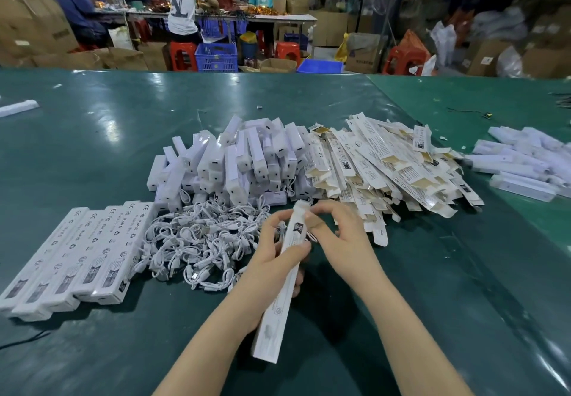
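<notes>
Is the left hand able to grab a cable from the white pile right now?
Probably not yet: the left hand grips the long white box. The cable pile lies close beside it with nothing between, so only the box hinders.

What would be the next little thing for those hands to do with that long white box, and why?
Probably fold the far end shut. The left hand grips the long white box, the right hand pinches its far end, and closed boxes already lie in a row at left.
</notes>
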Demonstrator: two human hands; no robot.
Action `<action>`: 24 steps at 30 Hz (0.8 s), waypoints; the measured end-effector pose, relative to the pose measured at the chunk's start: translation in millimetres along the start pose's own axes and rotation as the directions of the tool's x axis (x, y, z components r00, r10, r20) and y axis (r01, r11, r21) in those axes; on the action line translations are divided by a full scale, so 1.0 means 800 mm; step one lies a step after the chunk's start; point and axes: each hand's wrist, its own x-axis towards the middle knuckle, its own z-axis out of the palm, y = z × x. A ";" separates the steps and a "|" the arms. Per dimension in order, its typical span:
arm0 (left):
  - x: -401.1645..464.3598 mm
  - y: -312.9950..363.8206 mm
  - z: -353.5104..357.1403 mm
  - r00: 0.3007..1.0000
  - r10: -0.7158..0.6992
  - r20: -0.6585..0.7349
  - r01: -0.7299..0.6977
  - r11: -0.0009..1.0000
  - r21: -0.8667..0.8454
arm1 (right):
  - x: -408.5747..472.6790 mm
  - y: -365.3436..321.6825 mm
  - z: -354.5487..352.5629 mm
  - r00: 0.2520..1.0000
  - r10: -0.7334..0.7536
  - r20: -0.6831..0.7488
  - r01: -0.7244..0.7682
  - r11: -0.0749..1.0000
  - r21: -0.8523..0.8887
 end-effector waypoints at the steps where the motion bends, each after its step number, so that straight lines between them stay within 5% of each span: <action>1: 0.002 0.001 -0.002 0.999 0.012 -0.033 -0.012 1.000 -0.022 | -0.001 0.000 0.000 0.999 -0.003 -0.039 0.004 1.000 0.030; 6: 0.005 0.001 -0.009 0.995 0.012 -0.096 -0.022 0.995 -0.098 | -0.009 -0.003 0.016 0.996 -0.054 0.071 0.051 0.998 0.042; 15: 0.002 -0.005 0.000 0.998 -0.043 -0.055 0.041 0.999 -0.025 | -0.013 -0.005 0.030 0.980 0.092 0.174 -0.131 0.964 0.231; 24: 0.005 -0.006 -0.006 0.989 -0.141 0.053 0.145 0.987 -0.063 | 0.002 0.018 0.013 0.998 0.040 -0.052 -0.043 0.998 -0.045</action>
